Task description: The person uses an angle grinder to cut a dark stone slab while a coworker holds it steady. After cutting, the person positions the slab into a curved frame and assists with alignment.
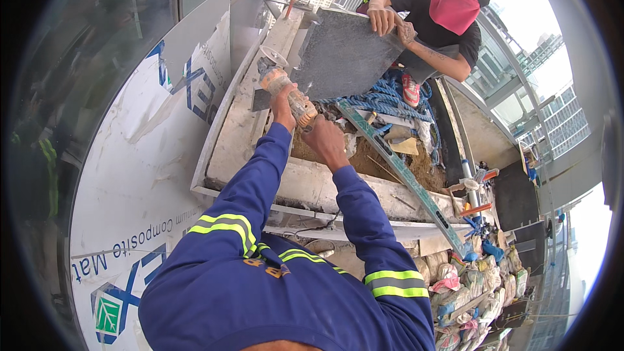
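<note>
L fingers (285,95), R fingers (316,131) on grinder (299,103)

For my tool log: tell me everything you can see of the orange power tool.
The power tool has a dusty orange body, seemingly plastic, with a greyish, metal-looking head. A thin, pale round disc sits at its far end. The tool slants from upper left to lower right, the left hand around its body and the right hand at its rear. The disc is near the dark slab; contact, or whether it spins, I cannot tell.
</note>
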The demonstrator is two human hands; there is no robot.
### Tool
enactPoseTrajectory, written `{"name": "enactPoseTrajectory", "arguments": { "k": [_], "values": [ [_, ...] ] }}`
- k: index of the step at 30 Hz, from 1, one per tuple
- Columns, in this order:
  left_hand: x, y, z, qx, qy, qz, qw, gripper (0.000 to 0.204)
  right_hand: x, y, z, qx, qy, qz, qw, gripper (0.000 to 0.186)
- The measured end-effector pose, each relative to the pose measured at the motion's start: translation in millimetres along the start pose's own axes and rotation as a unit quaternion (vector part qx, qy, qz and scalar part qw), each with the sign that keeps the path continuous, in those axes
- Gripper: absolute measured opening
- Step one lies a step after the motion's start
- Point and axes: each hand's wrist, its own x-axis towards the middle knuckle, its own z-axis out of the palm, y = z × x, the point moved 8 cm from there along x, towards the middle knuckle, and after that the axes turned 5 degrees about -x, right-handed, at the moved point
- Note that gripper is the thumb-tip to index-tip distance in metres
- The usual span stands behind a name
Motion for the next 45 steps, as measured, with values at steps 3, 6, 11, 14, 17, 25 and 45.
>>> {"name": "enactPoseTrajectory", "arguments": {
  "k": [3,6,11,14,17,25,45],
  "values": [
    [-7,-15,6,-0.035,0.005,-0.024,0.999,0.029,-2,9,-10,-0.036,0.001,0.011,0.999,0.050],
    [-11,-28,11,-0.043,0.019,-0.043,0.998,0.031,0,16,-19,-0.065,0.005,0.009,0.998,0.049],
    [-16,-43,19,-0.072,0.017,-0.057,0.996,0.033,3,31,-24,-0.100,0.007,0.010,0.995,0.048],
    [-14,-50,18,-0.078,0.027,-0.068,0.994,0.033,2,33,-27,-0.111,0.006,0.010,0.994,0.046],
    [-15,-56,9,-0.084,0.025,-0.082,0.993,0.036,-3,29,-27,-0.108,0.003,0.007,0.994,0.044],
    [-17,-68,17,-0.130,0.011,-0.114,0.985,0.040,2,33,-34,-0.144,0.009,-0.021,0.989,0.041],
    [0,-59,21,-0.117,0.025,-0.111,0.987,0.043,19,27,-33,-0.133,0.019,-0.027,0.991,0.039]
  ]
}}
